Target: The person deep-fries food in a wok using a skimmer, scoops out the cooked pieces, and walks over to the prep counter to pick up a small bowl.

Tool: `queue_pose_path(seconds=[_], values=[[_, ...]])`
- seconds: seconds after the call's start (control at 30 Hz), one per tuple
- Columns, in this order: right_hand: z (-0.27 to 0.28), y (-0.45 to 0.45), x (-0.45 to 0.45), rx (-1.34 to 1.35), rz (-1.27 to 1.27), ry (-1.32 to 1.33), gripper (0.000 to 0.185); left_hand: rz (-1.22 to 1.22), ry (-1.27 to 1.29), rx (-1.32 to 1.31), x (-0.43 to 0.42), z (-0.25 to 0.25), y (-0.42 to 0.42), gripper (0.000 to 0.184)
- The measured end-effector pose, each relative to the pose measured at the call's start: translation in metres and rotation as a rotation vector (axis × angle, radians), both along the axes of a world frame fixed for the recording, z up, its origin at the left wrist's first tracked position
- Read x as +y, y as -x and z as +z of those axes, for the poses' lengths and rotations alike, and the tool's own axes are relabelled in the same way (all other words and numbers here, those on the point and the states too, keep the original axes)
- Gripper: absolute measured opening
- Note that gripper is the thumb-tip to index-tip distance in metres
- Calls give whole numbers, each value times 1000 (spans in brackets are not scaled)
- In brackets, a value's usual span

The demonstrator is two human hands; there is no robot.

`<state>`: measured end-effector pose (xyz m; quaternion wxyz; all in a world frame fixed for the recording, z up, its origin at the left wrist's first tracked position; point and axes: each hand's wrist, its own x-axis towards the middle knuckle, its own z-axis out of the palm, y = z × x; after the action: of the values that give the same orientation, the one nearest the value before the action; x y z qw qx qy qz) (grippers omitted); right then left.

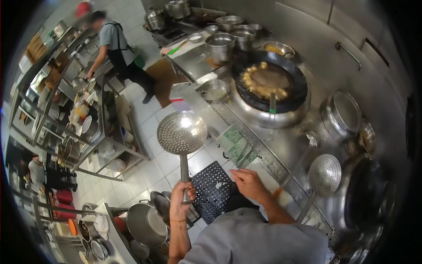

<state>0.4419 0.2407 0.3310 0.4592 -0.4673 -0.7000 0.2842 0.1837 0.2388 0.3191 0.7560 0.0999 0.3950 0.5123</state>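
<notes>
My left hand [182, 199] is wrapped around the handle of a large perforated metal skimmer [182, 133], held upright with its round bowl away from me. The bowl carries nothing. My right hand [249, 185] hovers near the counter edge, fingers loosely stretched out and holding nothing I can see. Just beyond it lie thin metal tongs or wires [244, 153], too fine to name surely. Ahead on the right, a black wok [300, 83] contains browned pieces of food [255, 86] around bubbling oil. A utensil with a green-banded handle [272, 104] rests at the wok's near rim.
A second perforated skimmer [325, 175] lies at the right beside another dark wok [365, 193]. Metal pots [220, 47] stand behind the frying wok. Large pots [143, 224] stand low at left. A black rubber mat [213, 189] covers the floor. A co-worker [118, 48] stands at shelving.
</notes>
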Motion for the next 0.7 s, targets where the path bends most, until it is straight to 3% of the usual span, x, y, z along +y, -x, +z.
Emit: queue_pose_path(seconds=[0.13, 0.33, 0.53, 0.7], values=[[20, -38, 31, -42, -130, 69, 17, -121, 14, 66, 66, -4, -29, 14], [33, -73, 58, -21, -226, -42, 16, -255, 59, 6, 160, -25, -46, 20], [44, -114, 75, 95, -641, -37, 20, -337, 37, -1, 228, -41, -52, 20], [56, -115, 96, -24, -738, -53, 24, -484, 83, -116, 292, -60, -40, 21]])
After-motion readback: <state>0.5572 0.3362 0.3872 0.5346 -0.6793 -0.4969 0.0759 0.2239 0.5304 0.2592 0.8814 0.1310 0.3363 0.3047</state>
